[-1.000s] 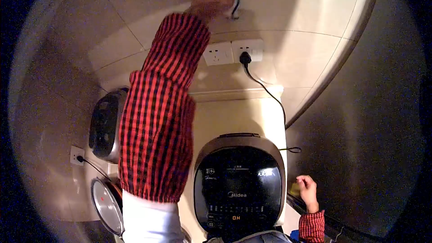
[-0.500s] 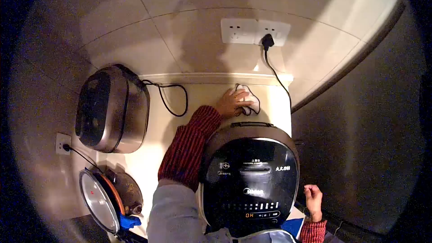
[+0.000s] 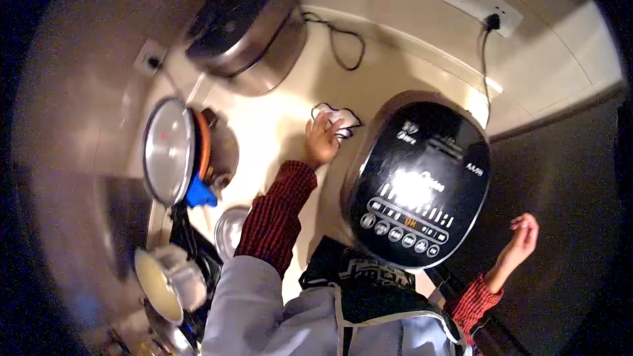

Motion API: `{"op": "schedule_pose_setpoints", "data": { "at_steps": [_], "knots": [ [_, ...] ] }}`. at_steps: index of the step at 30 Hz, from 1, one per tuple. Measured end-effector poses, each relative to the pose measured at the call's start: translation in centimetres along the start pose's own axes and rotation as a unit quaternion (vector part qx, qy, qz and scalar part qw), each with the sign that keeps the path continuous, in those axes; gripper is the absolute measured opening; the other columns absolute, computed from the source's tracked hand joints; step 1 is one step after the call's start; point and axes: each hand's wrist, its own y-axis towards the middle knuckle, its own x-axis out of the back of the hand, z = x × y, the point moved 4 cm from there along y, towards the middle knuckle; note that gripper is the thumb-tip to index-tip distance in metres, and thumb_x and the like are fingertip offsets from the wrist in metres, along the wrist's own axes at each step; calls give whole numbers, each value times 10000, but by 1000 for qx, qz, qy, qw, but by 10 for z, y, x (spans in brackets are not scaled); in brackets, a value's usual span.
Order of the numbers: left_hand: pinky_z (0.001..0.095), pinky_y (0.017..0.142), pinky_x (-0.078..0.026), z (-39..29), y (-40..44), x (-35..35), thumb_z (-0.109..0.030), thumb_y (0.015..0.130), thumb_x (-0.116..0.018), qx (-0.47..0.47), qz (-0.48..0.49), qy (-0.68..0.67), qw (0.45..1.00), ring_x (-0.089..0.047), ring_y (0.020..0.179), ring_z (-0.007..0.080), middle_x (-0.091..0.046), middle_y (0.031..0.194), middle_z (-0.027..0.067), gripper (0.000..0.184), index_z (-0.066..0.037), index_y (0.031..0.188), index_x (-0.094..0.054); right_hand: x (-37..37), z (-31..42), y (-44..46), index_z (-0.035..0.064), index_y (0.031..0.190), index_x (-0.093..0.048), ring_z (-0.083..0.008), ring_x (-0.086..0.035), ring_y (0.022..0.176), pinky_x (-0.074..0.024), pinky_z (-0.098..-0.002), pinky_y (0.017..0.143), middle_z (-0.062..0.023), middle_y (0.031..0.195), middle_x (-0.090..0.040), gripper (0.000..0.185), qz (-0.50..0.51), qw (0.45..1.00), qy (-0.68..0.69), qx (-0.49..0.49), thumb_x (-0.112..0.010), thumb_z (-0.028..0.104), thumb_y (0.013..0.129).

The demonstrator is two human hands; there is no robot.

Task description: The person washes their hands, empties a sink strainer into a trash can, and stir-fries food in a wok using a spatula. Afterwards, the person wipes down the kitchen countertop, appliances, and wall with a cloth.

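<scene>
My left hand lies on a white cloth with a dark edge, pressing it to the pale countertop with the fingers over it. Just to its right stands a black-lidded rice cooker, its panel showing lit orange characters. Out past the cooker's right side, my right hand hangs in the air against a dark surface. Its fingers are curled in, and no object shows in them.
A second rice cooker with a looped cord stands at the back left. Along the left are a glass lid, a blue cloth and a pot. A plug with a cord sits in the wall socket.
The view has turned and moved left, showing more of the left counter. My left hand and the cloth have come from behind the black-lidded cooker to its left side.
</scene>
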Motion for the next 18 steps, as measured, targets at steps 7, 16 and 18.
{"op": "schedule_pose_setpoints", "data": {
  "at_steps": [7, 16, 18],
  "knots": [
    [454, 843, -318, -80, -170, 66, -86, 665, -539, 181, 16, 21, 983, -379, 1113, 264, -449, 1119, 106, 309, -133, 969, -567, -57, 93, -2, -30, 897, -464, -156, -432, 737, -381, -238, 635, -122, 885, -466, 141, 121, 938, 309, 97, -384, 80, 858],
    [490, 909, -263, -137, -422, 155, -91, 635, -582, 430, 20, 75, 900, -329, 1162, 252, -391, 1196, 75, 480, -186, 1094, -479, -135, 168, -147, 26, 837, -484, -142, -362, 651, -307, -232, 554, -53, 721, -371, 122, 512, 738, 418, 138, -471, 147, 822],
    [488, 899, -274, -145, -468, 175, -88, 638, -572, 445, -7, 111, 888, -336, 1155, 259, -406, 1174, 78, 451, -180, 1073, -496, -134, 168, -181, 18, 843, -475, -145, -368, 654, -313, -236, 558, -58, 722, -374, 119, 561, 723, 378, 141, -459, 133, 822]
  ]
}}
